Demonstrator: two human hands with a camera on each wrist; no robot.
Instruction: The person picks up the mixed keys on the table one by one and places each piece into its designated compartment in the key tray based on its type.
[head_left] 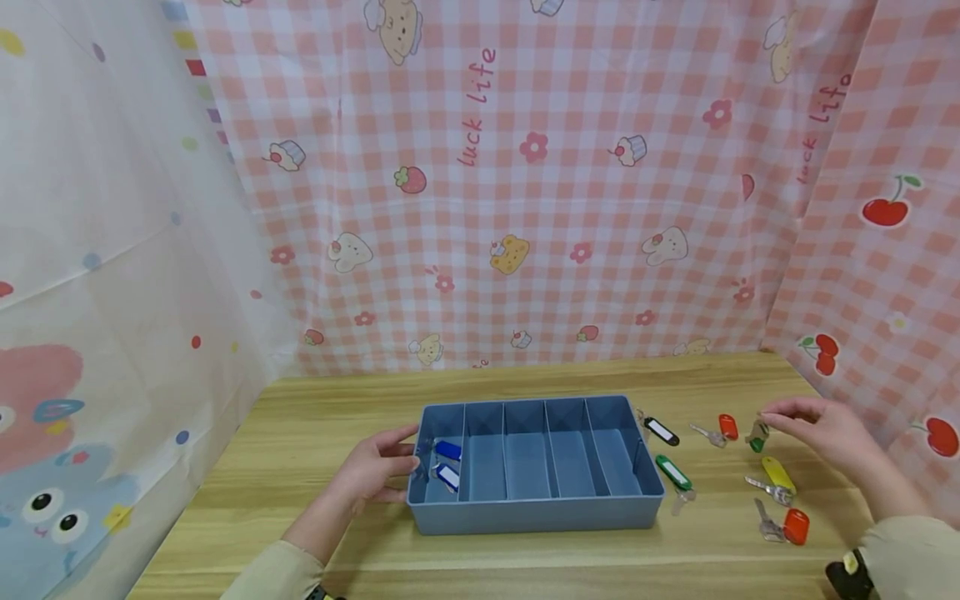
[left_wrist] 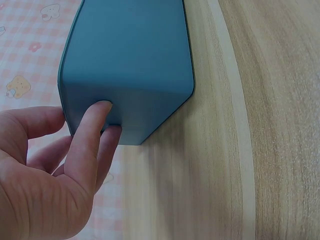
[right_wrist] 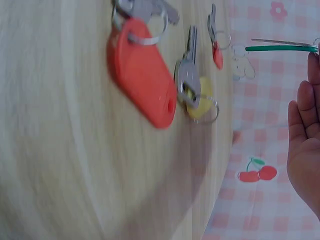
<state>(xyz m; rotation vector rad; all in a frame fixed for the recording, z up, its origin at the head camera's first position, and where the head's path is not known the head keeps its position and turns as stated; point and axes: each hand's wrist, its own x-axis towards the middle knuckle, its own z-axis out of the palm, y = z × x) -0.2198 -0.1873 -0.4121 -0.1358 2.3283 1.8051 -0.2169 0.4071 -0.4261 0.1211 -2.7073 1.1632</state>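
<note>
Blue divided tray (head_left: 536,512) and green-tagged key (head_left: 758,437).
Tray flat on table, two blue tags in leftmost compartment. Key right of tray, lifted, at right fingertips.

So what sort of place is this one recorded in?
Probably a makeshift tabletop recording booth, not a lived-in room: printed cloth backdrops hang round a wooden table that bears only a blue divided tray and tagged keys.
</note>
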